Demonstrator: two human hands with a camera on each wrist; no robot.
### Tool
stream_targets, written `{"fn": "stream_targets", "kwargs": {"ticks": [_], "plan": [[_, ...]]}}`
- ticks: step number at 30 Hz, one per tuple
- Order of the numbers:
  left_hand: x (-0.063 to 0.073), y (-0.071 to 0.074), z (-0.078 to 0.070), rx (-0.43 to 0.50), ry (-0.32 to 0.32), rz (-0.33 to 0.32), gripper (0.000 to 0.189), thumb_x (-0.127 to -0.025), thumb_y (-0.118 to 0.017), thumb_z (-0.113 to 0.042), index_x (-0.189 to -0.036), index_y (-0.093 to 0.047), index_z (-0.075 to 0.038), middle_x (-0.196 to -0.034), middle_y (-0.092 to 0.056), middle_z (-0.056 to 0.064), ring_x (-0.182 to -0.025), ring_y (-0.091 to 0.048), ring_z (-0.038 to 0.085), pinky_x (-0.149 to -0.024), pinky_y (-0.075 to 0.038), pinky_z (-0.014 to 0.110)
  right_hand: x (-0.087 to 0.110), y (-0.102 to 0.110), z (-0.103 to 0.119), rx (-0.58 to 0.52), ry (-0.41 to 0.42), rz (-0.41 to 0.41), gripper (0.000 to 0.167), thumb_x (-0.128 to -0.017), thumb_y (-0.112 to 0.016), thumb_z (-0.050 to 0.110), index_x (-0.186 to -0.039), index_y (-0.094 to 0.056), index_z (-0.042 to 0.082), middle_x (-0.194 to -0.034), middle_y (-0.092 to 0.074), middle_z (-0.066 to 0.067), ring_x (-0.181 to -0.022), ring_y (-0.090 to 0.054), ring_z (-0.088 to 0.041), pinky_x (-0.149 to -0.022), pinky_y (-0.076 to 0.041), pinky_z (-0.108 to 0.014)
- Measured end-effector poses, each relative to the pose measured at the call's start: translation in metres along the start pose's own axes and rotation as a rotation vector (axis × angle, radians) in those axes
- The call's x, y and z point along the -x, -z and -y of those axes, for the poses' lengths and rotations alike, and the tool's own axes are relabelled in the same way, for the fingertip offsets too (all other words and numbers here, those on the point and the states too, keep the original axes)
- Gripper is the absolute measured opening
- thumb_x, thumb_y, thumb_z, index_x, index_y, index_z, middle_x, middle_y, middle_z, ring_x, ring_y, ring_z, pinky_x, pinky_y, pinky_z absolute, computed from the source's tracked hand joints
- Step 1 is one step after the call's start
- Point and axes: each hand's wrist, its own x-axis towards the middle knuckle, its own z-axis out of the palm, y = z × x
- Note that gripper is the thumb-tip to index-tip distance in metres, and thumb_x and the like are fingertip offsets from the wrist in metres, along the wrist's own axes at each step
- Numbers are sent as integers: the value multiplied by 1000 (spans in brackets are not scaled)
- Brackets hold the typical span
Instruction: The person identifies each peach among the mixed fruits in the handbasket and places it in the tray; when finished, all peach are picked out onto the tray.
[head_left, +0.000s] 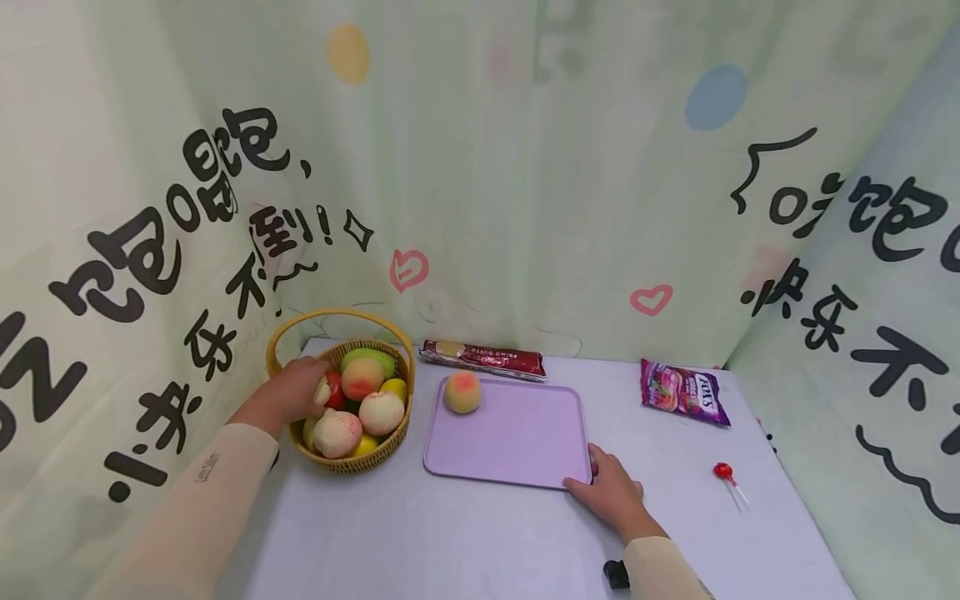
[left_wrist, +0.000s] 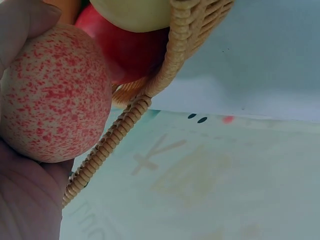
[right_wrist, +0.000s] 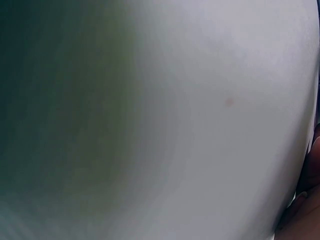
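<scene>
"Two hands are busy over the pale table (head_left: pixel 480 542). What does the left hand (head_left: pixel 288 390) have?"

"One pink-speckled fruit (left_wrist: pixel 57 95). It sits between thumb and palm, the hand curled round it and spread only as wide as the fruit."

"Where is that fruit, exactly?"

"At the left side of the wicker basket (head_left: pixel 341 465), next to a red fruit (left_wrist: pixel 125 55). Whether those two touch, I can't tell."

"And the right hand (head_left: pixel 611 492)?"

"It grips the near right corner of the purple tray (head_left: pixel 517 433), thumb at the near edge. How far its fingers reach underneath is hidden, and the right wrist view is mostly blur."

"Anything on the tray?"

"A single peach (head_left: pixel 462 392), in the far left corner."

"What else is about?"

"Two pale fruits (head_left: pixel 337 433) and a green one (head_left: pixel 371 358) in the basket. A dark red packet (head_left: pixel 487 360) lies just behind the tray, a purple snack bag (head_left: pixel 682 393) off to the right, and a red lollipop (head_left: pixel 723 471) nearer than the bag."
</scene>
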Motion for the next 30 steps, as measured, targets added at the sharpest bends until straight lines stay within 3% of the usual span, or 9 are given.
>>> {"fn": "stream_targets", "kwargs": {"ticks": [6, 16, 22, 30], "plan": [[7, -3, 3, 53, -26, -76, 67, -79, -84, -14, -136, -55, 9, -133, -57, 30, -125, -51, 48, -109, -42, 62, 0, -1, 0, -3, -1, -2, 101, -83, -76, 59, -155, -38, 1, -118, -62, -13, -108, -57, -29, -91, -39, -62], [23, 2, -1, 178, 15, -192, 64, -77, -78, -8, -136, -55, 3, -137, -54, 24, -121, -51, 39, -102, -48, 57, 0, -1, 0, -2, 5, -15, 98, -83, -77, 56, -155, -38, 2, -118, -63, -13, -108, -57, -28, -90, -39, -60], [30, 5, -4, 218, -9, -257, 63, -77, -77, -7, -135, -54, 3, -137, -53, 24, -118, -51, 38, -99, -49, 57, 0, 0, 1, -6, 6, -15, 99, -83, -77, 57, -155, -38, 2, -119, -63, -14, -109, -57, -29, -90, -39, -60], [38, 5, -9, 270, 29, -318, 64, -78, -77, -7, -137, -52, 2, -139, -50, 24, -116, -51, 39, -96, -50, 59, 1, -1, 0, -8, 8, -12, 100, -83, -77, 59, -155, -38, 1, -119, -63, -14, -108, -57, -29, -90, -38, -61]]}}
